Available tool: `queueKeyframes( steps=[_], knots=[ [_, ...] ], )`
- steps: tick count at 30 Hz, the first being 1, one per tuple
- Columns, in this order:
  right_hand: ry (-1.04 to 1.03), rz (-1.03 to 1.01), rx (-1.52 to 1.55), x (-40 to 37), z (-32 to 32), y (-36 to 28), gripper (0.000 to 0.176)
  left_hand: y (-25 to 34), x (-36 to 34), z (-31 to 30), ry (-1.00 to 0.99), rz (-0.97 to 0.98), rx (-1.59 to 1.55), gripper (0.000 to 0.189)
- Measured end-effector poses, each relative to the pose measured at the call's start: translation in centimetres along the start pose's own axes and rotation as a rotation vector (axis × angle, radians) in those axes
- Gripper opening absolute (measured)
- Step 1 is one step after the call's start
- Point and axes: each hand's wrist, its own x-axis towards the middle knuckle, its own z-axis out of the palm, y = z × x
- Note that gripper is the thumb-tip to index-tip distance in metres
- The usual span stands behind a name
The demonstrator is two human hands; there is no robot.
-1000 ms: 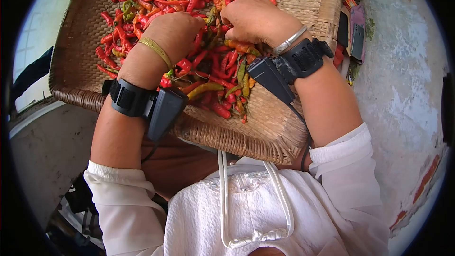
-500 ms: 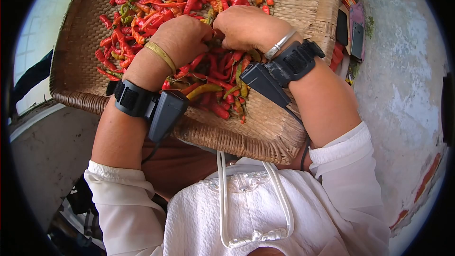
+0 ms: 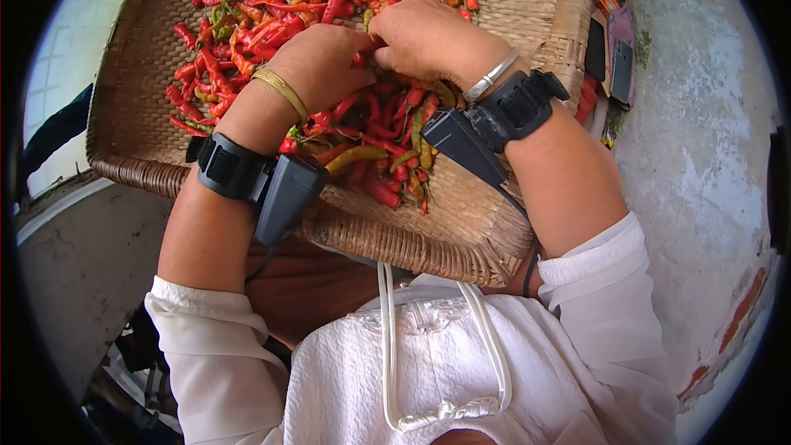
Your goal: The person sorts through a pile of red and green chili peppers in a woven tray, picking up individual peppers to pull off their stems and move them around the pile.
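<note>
Starting nearest the body: woven basket, its near rim below both forearms. Black wrist units sit just above that rim. Left hand and right hand are curled, knuckles up, fingertips meeting. The tips are hidden, so a grip on any pod cannot be told. Chillies lie under both hands and spread beyond, toward the far rim.
</note>
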Motion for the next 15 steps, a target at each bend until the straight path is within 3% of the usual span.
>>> queueKeyframes(
  steps=[4, 6, 13, 15],
  knots=[
    [-0.048, 0.055, 0.071, 0.7, 0.4, 0.0, 0.021, -0.1, 0.0, 0.2, 0.004, -0.026, -0.094, 0.026],
    [-0.059, 0.082, 0.116, 1.1, 0.5, 0.1, 0.021, -0.4, 0.1, 0.5, 0.037, -0.026, -0.302, 0.027],
    [0.041, -0.005, 0.434, 1.0, -0.3, 0.6, 0.023, -0.2, 0.1, -0.3, -0.004, -0.107, -0.527, 0.024],
    [0.049, -0.014, 0.544, 1.3, -0.3, 0.9, 0.024, -0.7, 0.2, -0.1, 0.046, -0.081, -0.753, 0.023]
  ],
)
